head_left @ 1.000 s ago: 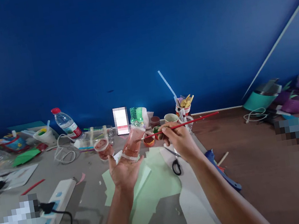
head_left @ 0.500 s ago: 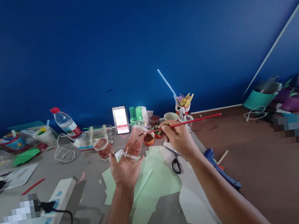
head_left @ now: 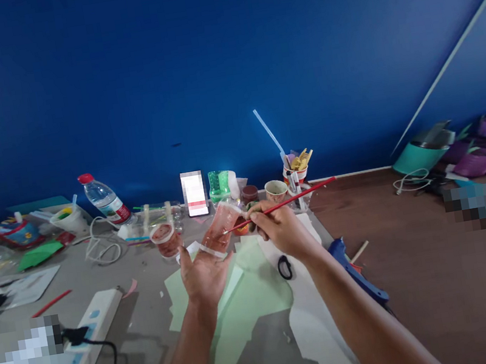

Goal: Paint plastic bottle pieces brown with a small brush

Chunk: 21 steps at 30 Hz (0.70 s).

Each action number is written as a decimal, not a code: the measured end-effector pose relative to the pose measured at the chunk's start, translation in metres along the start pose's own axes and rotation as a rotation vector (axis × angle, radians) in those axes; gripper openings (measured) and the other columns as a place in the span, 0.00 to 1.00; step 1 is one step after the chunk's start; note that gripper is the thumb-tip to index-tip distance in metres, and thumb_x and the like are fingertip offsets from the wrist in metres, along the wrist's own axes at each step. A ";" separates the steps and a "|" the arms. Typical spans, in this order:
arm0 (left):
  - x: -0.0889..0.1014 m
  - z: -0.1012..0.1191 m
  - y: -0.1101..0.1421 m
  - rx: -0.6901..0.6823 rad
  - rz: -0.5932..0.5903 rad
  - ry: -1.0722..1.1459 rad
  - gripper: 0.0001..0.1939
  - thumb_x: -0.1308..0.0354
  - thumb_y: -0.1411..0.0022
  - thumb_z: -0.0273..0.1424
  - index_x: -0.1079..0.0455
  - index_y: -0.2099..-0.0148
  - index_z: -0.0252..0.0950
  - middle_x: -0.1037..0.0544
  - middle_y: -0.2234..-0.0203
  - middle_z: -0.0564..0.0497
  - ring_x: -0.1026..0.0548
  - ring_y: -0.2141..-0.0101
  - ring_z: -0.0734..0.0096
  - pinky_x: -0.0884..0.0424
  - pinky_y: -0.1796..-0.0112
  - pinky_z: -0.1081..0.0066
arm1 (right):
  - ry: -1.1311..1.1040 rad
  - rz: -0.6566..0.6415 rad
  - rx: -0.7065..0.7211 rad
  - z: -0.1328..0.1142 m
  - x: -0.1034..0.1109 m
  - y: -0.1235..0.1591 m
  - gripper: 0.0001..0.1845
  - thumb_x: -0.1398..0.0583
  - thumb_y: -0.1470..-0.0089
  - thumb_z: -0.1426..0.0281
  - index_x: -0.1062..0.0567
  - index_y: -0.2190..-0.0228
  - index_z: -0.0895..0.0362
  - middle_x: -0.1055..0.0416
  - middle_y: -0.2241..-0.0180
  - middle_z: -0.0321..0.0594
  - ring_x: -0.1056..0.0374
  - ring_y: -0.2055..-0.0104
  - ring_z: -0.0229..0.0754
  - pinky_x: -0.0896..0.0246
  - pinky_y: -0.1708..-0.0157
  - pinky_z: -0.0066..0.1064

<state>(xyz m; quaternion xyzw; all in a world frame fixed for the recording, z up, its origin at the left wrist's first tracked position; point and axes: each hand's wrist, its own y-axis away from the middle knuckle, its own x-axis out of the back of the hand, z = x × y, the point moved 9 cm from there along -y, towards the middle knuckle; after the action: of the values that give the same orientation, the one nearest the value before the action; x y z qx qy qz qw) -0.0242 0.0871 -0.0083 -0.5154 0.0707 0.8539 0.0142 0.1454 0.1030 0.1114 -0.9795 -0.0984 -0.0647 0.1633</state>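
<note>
My left hand (head_left: 204, 280) supports a clear plastic bottle piece (head_left: 221, 228) from below, its side coated in thin reddish-brown paint. The piece leans up and to the right. A red paintbrush (head_left: 292, 199) is pinched in my right hand (head_left: 277, 225), its tip at the painted side. Left of the bottle piece stands a clear cup (head_left: 165, 240) smeared with the same brown. Behind my right fingers, a small paint cup (head_left: 241, 229) is partly hidden. Scissors (head_left: 285, 267) lie under my right wrist, with only a black handle loop showing.
Green paper (head_left: 251, 291) and white paper (head_left: 317, 330) lie beneath my arms. A blue glue gun (head_left: 359, 274) is at right, a power strip (head_left: 93, 329) at left. Along the wall stand a water bottle (head_left: 107, 200), a phone (head_left: 194, 194) and a cup of wooden cutlery (head_left: 295, 172).
The brush tip has moved down and left along the bottle piece, and the brush now slants more steeply. My right hand has shifted slightly left, covering the scissor blades and more of the paint cup.
</note>
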 end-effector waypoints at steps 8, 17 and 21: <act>-0.009 -0.002 0.002 -0.025 -0.016 -0.031 0.40 0.56 0.41 0.60 0.29 0.44 0.33 0.28 0.43 0.39 0.54 0.32 0.52 0.69 0.36 0.47 | 0.002 0.222 0.039 -0.004 0.028 -0.002 0.09 0.44 0.46 0.64 0.28 0.69 0.57 0.29 0.77 0.37 0.40 0.80 0.36 0.46 0.79 0.28; 0.014 0.001 -0.003 -0.021 0.046 0.007 0.38 0.56 0.40 0.60 0.30 0.43 0.36 0.24 0.48 0.40 0.52 0.33 0.53 0.66 0.36 0.44 | 0.008 0.235 0.034 -0.004 0.036 -0.003 0.09 0.44 0.45 0.64 0.28 0.69 0.57 0.33 0.79 0.35 0.41 0.81 0.36 0.46 0.80 0.28; 0.019 0.001 -0.005 -0.014 0.047 0.021 0.37 0.56 0.40 0.59 0.29 0.44 0.36 0.23 0.48 0.40 0.51 0.33 0.53 0.65 0.36 0.43 | 0.030 0.264 0.038 -0.003 0.040 -0.002 0.09 0.44 0.46 0.64 0.29 0.69 0.57 0.30 0.78 0.36 0.41 0.81 0.35 0.48 0.80 0.28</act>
<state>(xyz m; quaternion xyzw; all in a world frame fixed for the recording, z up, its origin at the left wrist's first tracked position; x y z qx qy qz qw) -0.0340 0.0911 -0.0254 -0.5225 0.0772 0.8491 -0.0102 0.1833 0.1112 0.1209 -0.9796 0.0326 -0.0552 0.1904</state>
